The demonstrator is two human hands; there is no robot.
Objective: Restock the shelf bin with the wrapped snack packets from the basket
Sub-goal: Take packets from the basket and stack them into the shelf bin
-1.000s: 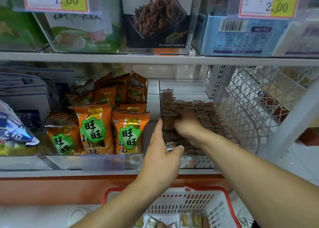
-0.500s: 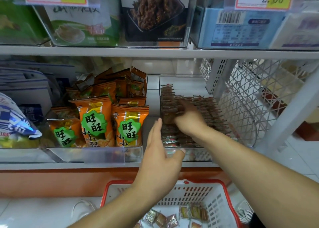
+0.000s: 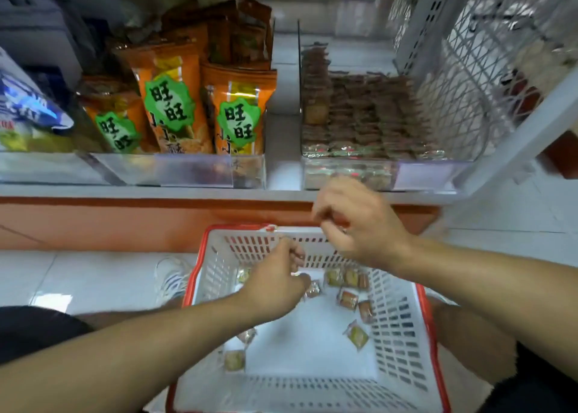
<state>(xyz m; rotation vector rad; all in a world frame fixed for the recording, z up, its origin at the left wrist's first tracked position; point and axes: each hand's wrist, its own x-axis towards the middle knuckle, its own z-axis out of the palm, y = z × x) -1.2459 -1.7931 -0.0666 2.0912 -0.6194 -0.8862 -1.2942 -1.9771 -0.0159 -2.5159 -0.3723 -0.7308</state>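
Below, packets (image 3: 347, 299) scattered, variously angled.

To my left, orange snack bags (image 3: 169, 106) with green labels stand upright in a clear bin (image 3: 194, 171). A blue and white bag (image 3: 28, 106) lies further left. A white wire mesh panel (image 3: 463, 77) rises on my right. Below me, a white shoe (image 3: 172, 279) rests on pale floor tiles (image 3: 78, 275).

White shelf (image 3: 281, 193) w/ clear bins (image 3: 422, 171), tiled floor (image 3: 93, 275) w/ basket (image 3: 403, 334)
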